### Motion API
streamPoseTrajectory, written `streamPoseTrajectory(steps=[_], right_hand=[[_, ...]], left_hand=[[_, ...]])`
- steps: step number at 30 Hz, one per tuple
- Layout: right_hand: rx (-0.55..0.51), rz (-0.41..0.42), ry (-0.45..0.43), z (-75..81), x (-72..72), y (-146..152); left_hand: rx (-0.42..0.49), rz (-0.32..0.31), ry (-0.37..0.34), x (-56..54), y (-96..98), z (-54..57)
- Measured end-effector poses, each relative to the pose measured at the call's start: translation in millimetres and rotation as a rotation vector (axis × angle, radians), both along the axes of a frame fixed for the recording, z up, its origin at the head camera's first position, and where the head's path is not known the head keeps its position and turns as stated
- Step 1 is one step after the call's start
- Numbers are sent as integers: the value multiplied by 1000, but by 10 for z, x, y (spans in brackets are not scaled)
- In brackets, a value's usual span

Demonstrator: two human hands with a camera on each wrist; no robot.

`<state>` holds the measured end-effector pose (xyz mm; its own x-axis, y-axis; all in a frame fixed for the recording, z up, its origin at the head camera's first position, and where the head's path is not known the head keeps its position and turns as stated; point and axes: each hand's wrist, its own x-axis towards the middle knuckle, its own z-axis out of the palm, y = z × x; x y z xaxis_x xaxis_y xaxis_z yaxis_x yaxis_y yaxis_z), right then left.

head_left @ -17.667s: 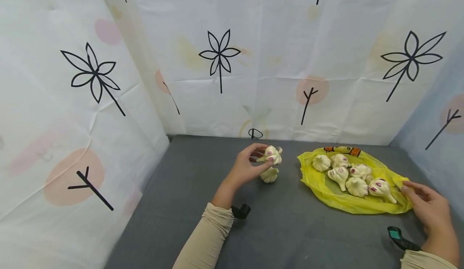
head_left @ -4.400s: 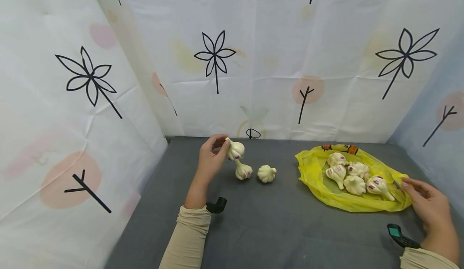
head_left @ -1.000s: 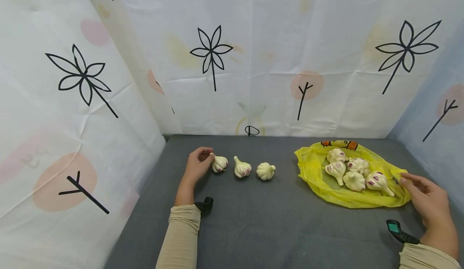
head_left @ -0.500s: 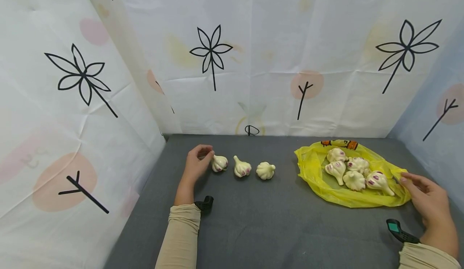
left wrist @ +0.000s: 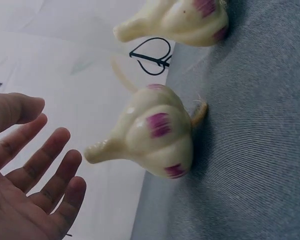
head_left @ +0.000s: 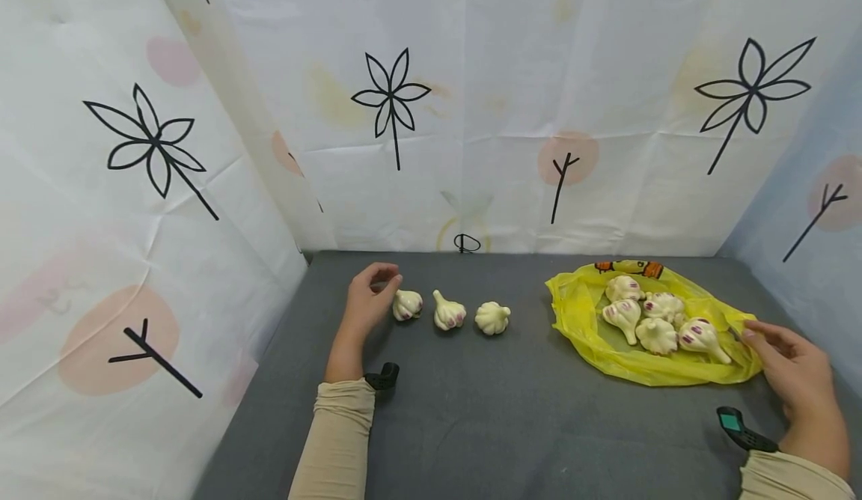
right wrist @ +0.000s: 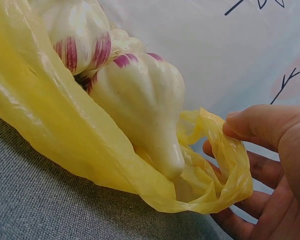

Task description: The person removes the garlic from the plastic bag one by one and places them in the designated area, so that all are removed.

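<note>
Three garlic bulbs stand in a row on the grey table: a left bulb (head_left: 407,305), a middle bulb (head_left: 449,311) and a right bulb (head_left: 493,318). My left hand (head_left: 370,296) is just left of the left bulb, holding nothing. In the left wrist view its fingers (left wrist: 55,175) are spread and apart from that bulb's stem. A yellow plastic bag (head_left: 609,365), its mouth spread wide, holds several more purple-marked garlic bulbs (head_left: 658,335). My right hand (head_left: 798,365) pinches the bag's right edge between thumb and fingers, beside a garlic bulb (right wrist: 145,100) in the right wrist view.
The grey table (head_left: 471,425) reaches back to a patterned white cloth wall (head_left: 485,186). Similar cloth hangs on the left and right sides. Black wrist cameras (head_left: 382,377) are strapped to both wrists.
The left hand has set garlic bulbs from the bag down in a row leftward. It has just let go of the leftmost and risen slightly. The right hand has stayed at the bag's edge.
</note>
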<state>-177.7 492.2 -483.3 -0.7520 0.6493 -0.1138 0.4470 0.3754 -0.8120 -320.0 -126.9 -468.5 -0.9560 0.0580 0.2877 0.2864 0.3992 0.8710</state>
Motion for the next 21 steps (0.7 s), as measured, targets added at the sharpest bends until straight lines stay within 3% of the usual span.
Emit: streamPoseTrajectory(steps=[9,16,21], right_hand=[[8,25,7,-4,14,16],[12,10,5,-24,1,17],[2,-2,6,-32,-11,4]], left_hand=[[-1,48,25,39,-55,103],[4,1,59,47,31,227],[-7,-53,70,37,238,300]])
